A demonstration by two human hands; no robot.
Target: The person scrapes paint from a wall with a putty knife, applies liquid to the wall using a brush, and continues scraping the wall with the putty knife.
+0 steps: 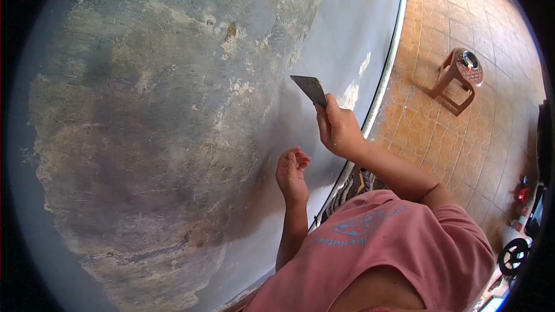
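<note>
My right hand (338, 127) grips a putty knife (311, 89) by its handle, most of which the fingers hide. The flat, dark blade points up and left, overlapping the grey-blue wall (347, 17) in this view. Lower down, my left hand (293, 176) is held up near the wall with its fingers loosely curled and nothing in it. A wide patch of bare, mottled plaster (144, 133) spreads over the wall, its edges ragged where paint is gone. Smaller pale chipped spots (350, 97) show beside my right hand.
A brown plastic stool (457, 81) with a round item (470, 59) on top stands on the orange tiled floor (480, 17). A pale edging strip (388, 60) runs where wall meets floor. Pale crumbs lie along it. A black wheel (513, 256) sits at the lower right.
</note>
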